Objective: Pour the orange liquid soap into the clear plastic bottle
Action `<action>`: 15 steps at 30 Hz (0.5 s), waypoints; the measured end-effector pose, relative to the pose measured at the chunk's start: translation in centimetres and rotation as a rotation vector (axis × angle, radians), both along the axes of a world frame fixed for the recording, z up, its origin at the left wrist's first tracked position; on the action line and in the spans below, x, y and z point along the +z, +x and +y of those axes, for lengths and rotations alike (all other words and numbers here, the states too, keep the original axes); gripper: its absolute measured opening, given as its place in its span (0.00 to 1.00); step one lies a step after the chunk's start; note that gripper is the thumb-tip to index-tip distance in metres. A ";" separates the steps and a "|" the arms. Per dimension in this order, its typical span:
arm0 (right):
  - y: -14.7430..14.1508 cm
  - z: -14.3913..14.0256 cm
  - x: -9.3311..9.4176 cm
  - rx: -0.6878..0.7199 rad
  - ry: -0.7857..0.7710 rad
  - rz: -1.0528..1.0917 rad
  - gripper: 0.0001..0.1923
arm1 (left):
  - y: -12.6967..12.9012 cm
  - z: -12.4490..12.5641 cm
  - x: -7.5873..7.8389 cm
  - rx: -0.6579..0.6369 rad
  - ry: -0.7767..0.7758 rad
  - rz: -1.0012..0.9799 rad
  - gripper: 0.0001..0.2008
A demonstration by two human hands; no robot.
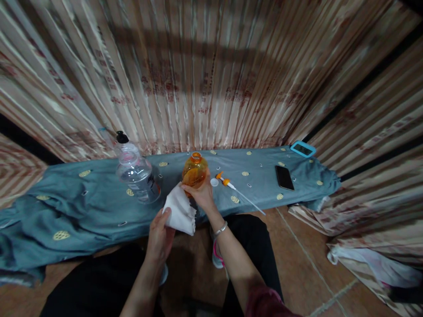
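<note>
My right hand (202, 194) grips an orange transparent bottle (194, 170) with its neck uncapped, held upright above the blue-grey cloth-covered surface (99, 207). My left hand (159, 234) holds a white cloth (180, 210) against the lower left side of that bottle. Just right of the bottle lie a small white cap (214, 182) and an orange pump sprayer head with a long white tube (236, 189).
A clear plastic bottle with a black cap (135, 169) stands left of the orange one. A black phone (284, 177) and a blue-cased device (303, 149) lie at the right. Striped curtains (211, 75) hang behind. My knees and tiled floor (297, 264) are below.
</note>
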State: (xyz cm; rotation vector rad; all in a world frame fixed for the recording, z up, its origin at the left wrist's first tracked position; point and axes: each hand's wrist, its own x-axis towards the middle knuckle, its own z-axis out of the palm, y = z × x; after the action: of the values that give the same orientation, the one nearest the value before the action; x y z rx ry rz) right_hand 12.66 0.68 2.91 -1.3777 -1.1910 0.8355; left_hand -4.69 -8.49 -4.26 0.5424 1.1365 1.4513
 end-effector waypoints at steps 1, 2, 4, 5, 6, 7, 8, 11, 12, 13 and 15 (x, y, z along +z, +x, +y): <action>0.1 0.0 -0.1 0.000 -0.011 0.011 0.68 | -0.2 -0.4 -0.2 -0.017 -0.011 0.007 0.31; 0.2 0.0 -0.1 -0.003 -0.025 0.022 0.73 | -0.4 -0.7 -0.4 -0.021 -0.022 0.008 0.29; 0.6 -0.5 -0.1 -0.026 -0.048 0.044 0.81 | -0.5 -0.8 -0.5 0.000 -0.042 -0.005 0.27; 0.8 -1.2 0.0 -0.046 -0.055 0.057 0.83 | -0.4 -0.7 -0.5 0.018 -0.045 -0.017 0.26; 0.9 -2.2 0.1 -0.067 -0.058 0.073 0.83 | -0.1 -0.6 -0.4 0.030 -0.043 -0.027 0.25; 0.9 -3.4 0.2 -0.085 -0.056 0.092 0.81 | 0.2 -0.5 -0.4 0.030 -0.036 -0.035 0.25; 0.7 -4.9 0.3 -0.087 -0.052 0.113 0.74 | 0.7 -0.4 -0.3 0.017 -0.027 -0.038 0.26; -0.8 -9.1 0.1 0.043 -0.055 0.224 0.57 | 2.0 -0.3 0.4 -0.064 0.003 -0.011 0.31; -1.5 -10.1 -0.2 0.091 -0.072 0.275 0.51 | 2.2 -0.4 0.9 -0.083 0.029 0.028 0.33; -2.1 -10.7 -0.6 0.112 -0.096 0.325 0.41 | 2.3 -0.4 1.5 -0.092 0.073 0.095 0.33; -3.1 -11.2 -1.6 0.086 -0.150 0.435 0.29 | 1.8 -0.1 3.2 -0.087 0.219 0.315 0.32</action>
State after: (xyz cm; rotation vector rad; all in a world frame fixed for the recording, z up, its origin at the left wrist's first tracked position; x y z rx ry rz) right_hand 9.57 -10.48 1.27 -1.1873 -0.8661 1.2342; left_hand -2.85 -8.57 -1.11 0.9900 1.1864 1.4557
